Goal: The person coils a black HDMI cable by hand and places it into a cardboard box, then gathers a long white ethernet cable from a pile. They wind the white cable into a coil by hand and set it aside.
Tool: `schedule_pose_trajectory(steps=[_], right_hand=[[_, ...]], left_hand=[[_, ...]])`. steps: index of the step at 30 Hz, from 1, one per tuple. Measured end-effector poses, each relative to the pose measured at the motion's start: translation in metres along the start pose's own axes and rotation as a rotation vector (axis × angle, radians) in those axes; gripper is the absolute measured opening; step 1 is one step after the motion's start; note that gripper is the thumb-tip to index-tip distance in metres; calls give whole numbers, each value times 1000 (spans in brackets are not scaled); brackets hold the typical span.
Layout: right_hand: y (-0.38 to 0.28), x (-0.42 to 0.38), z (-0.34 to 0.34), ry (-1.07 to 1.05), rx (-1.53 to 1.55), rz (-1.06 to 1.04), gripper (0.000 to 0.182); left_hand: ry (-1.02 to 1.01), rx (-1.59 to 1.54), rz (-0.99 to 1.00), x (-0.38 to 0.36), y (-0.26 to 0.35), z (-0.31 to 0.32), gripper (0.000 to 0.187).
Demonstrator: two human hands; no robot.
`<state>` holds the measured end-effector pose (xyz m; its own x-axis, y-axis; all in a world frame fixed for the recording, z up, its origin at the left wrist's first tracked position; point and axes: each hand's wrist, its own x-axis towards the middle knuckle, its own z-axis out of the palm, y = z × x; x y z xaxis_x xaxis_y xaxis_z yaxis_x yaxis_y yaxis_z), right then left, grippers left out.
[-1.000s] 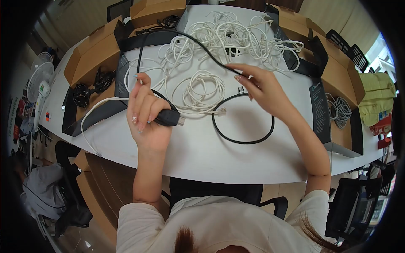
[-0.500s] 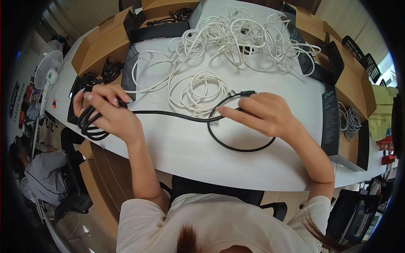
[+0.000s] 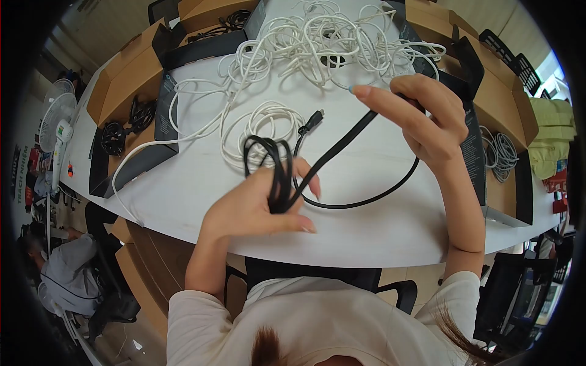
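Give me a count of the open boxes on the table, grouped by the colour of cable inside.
Black cables: 2 (near left box, far left box)
Grey cable: 1 (near right box)
Contents unclear: 1 (far right box)
Total: 4

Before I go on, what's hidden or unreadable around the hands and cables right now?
All in the head view:
- Black cable: its second plug is not visible; the blurred coil or left hand may hide it.
- Right hand: its own fingers hide the exact grip.
- White cable tangle: overlapping loops hide most ends.
- Back-left box: cut off by the top edge.
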<state>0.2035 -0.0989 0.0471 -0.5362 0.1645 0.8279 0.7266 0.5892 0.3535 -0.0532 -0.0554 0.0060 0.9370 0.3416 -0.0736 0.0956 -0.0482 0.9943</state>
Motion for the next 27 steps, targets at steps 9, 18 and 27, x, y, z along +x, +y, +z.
schedule_pose_trajectory(steps=[9, 18, 27], right_hand=[[6, -21, 13, -217, -7, 262, 24], [35, -39, 9, -462, 318, 1020, 19], [-15, -39, 25, -710, 125, 389, 10]], left_hand=[[-480, -1091, 573, 6, -19, 21, 29], [-282, -1382, 1072, -14, 4, -8, 18], [743, -940, 1293, -31, 0, -24, 36]])
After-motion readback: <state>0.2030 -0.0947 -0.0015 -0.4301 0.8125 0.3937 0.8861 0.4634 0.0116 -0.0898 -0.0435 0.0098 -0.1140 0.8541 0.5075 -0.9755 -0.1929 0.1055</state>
